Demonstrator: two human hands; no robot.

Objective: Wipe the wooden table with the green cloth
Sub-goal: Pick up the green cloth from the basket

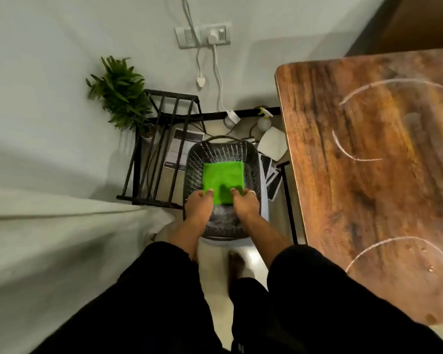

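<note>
A folded bright green cloth (223, 178) lies inside a dark perforated basket (253, 159) on the floor. My left hand (198, 204) grips the cloth's near left corner, thumb on top. My right hand (244, 201), with a ring on one finger, grips its near right corner. The wooden table (368, 175) stands to the right, its brown top marked with thin white curved streaks and some droplets near the front right.
A black metal rack (161, 149) and a green potted plant (120, 93) stand left of the basket by the wall. Papers, a spray bottle (262, 121) and cables lie behind the basket. A white bed sheet (49, 226) fills the left.
</note>
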